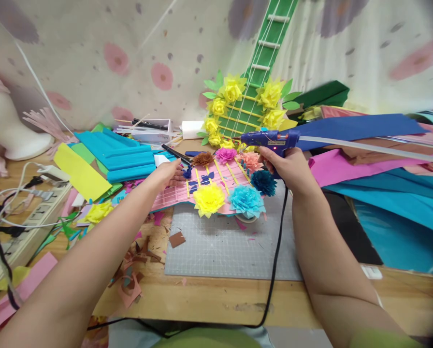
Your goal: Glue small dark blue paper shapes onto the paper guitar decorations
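My right hand [283, 166] is wrapped around the handle of a blue hot glue gun [270, 139], its nozzle pointing left and a long translucent glue stick [368, 147] trailing from its back. A pink guitar-shaped paper craft [171, 195] with yellow strips lies beneath it, edged with layered paper flowers: yellow [209, 199], light blue [247, 200], dark blue [263, 182], peach, magenta and brown. At the craft's left side, the fingertips of my left hand [172, 173] close on a small crumpled dark blue paper piece [187, 172]. Dark blue leaf shapes [205, 179] lie beside it on the pink surface.
Behind stands a green guitar-shaped craft [262, 58] with yellow flowers. A grey cutting mat [216, 251] lies in front, crossed by the gun's black cord [277, 251]. Coloured paper [125, 154] piles up on both sides. At left are a power strip [31, 227] and brown scraps [131, 287].
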`<state>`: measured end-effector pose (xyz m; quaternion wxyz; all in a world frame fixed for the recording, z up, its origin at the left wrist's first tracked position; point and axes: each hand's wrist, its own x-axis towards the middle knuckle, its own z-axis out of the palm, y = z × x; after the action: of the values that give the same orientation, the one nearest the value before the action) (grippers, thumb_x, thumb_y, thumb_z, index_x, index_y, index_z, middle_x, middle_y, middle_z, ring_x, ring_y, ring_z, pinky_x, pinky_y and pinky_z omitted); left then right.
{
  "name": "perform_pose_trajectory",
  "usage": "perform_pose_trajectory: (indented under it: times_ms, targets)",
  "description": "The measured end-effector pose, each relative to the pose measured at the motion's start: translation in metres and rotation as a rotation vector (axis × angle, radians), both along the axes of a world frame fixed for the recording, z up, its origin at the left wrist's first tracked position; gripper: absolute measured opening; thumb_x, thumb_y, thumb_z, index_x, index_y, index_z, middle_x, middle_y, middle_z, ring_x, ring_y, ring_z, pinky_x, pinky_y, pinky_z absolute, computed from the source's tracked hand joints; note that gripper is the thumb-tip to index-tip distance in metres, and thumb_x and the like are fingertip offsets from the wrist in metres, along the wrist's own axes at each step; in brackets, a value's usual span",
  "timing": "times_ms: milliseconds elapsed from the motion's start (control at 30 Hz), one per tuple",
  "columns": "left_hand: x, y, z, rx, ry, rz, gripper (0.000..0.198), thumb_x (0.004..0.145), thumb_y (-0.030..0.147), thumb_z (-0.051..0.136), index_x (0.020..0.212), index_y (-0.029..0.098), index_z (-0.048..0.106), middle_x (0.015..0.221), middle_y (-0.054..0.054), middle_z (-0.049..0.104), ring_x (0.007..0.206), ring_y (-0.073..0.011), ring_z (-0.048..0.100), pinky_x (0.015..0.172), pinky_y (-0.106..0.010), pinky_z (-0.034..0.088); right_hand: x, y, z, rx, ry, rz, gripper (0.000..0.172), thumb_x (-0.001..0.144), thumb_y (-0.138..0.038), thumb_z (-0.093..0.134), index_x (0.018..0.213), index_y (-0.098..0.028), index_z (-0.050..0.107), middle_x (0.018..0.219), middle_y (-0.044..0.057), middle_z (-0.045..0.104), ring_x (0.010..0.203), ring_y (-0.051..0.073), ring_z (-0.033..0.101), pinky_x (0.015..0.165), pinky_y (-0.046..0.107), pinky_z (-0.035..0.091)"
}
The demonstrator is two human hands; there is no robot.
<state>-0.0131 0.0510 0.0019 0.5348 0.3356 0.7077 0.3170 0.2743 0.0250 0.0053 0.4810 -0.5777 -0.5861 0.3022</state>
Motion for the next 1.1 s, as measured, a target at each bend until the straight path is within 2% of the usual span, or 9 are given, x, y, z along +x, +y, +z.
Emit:
perform_pose_trajectory:
  times_ms: [167,333,400,467,533,600,767,1000,1100]
  targets:
    - [0.000,0.001,-0.001,0.001,-0.028,0.001,0.027,0.093,0.037,0.049,0.075,0.017,0.054,0.051,-0.002,0.057,0.050,-0.0148,0.060,0.056,-0.026,0.052,-0.002,0.000,0.001,-0.013,0.012,-0.002,0.039,0.076,-0.054,0.068,0.057,-0.022,0.058,0.044,0.001,0.048,0.043,0.012,0.043,0.044,0.030,0.034]
    - [-0.001,-0.001,0.002,0.029,0.020,-0.005,0.026,0.093,0.037,0.049,0.076,0.017,0.053,0.060,-0.003,0.061,0.049,-0.0130,0.059,0.048,-0.024,0.046,-0.001,0.000,0.000,-0.018,0.008,-0.014,0.038,0.076,-0.051,0.068,0.056,-0.021,0.057,0.045,0.001,0.049,0.044,0.013,0.044,0.045,0.030,0.034]
    - [-0.003,-0.002,0.002,0.112,0.060,0.024,0.021,0.091,0.034,0.051,0.077,0.018,0.052,0.068,-0.004,0.065,0.054,-0.0122,0.059,0.050,-0.023,0.045,0.000,0.000,0.001,-0.030,0.000,-0.011,0.039,0.077,-0.052,0.067,0.056,-0.021,0.056,0.046,0.002,0.049,0.045,0.013,0.045,0.046,0.030,0.034]
    - [-0.005,-0.003,-0.001,0.270,0.156,0.038,0.012,0.085,0.026,0.057,0.078,0.019,0.052,0.074,-0.003,0.066,0.061,-0.0125,0.061,0.056,-0.024,0.048,0.000,0.000,0.002,-0.053,-0.018,-0.009,0.039,0.077,-0.051,0.067,0.056,-0.021,0.055,0.046,0.001,0.049,0.045,0.013,0.045,0.046,0.030,0.035]
    - [-0.003,-0.007,-0.004,0.474,0.276,-0.044,0.010,0.077,0.018,0.062,0.079,0.019,0.053,0.078,-0.002,0.066,0.070,-0.0137,0.063,0.065,-0.026,0.050,0.000,-0.001,0.003,-0.073,-0.044,-0.008,0.038,0.077,-0.051,0.067,0.057,-0.020,0.055,0.046,0.000,0.048,0.045,0.012,0.044,0.046,0.029,0.035]
    - [0.002,-0.014,-0.005,0.649,0.386,-0.224,0.016,0.071,0.012,0.064,0.082,0.020,0.055,0.083,-0.001,0.067,0.078,-0.0150,0.064,0.074,-0.028,0.051,-0.001,-0.001,0.003,-0.084,-0.071,-0.003,0.038,0.076,-0.051,0.066,0.058,-0.020,0.056,0.045,0.000,0.047,0.044,0.012,0.042,0.047,0.029,0.034]
    - [0.026,-0.026,-0.008,0.714,0.646,-0.617,0.022,0.073,0.007,0.057,0.089,0.022,0.058,0.096,-0.002,0.070,0.089,-0.0177,0.065,0.077,-0.030,0.049,-0.001,-0.002,0.001,-0.115,-0.143,-0.010,0.042,0.074,-0.057,0.066,0.060,-0.017,0.060,0.045,0.000,0.048,0.044,0.011,0.041,0.046,0.028,0.031]
    - [0.044,-0.012,-0.018,0.702,0.771,-0.710,0.024,0.081,0.012,0.056,0.101,0.023,0.059,0.110,-0.005,0.072,0.103,-0.0222,0.066,0.083,-0.033,0.048,0.001,-0.002,0.003,-0.107,-0.134,-0.002,0.043,0.073,-0.058,0.065,0.061,-0.016,0.060,0.046,-0.001,0.048,0.045,0.011,0.042,0.048,0.028,0.032]
    - [0.049,-0.009,-0.017,0.644,0.767,-0.707,0.025,0.079,0.014,0.059,0.103,0.022,0.059,0.110,-0.007,0.072,0.098,-0.0232,0.067,0.080,-0.033,0.048,0.004,-0.001,0.002,-0.106,-0.124,-0.002,0.044,0.074,-0.058,0.065,0.060,-0.017,0.058,0.046,0.000,0.048,0.046,0.012,0.043,0.049,0.029,0.034]
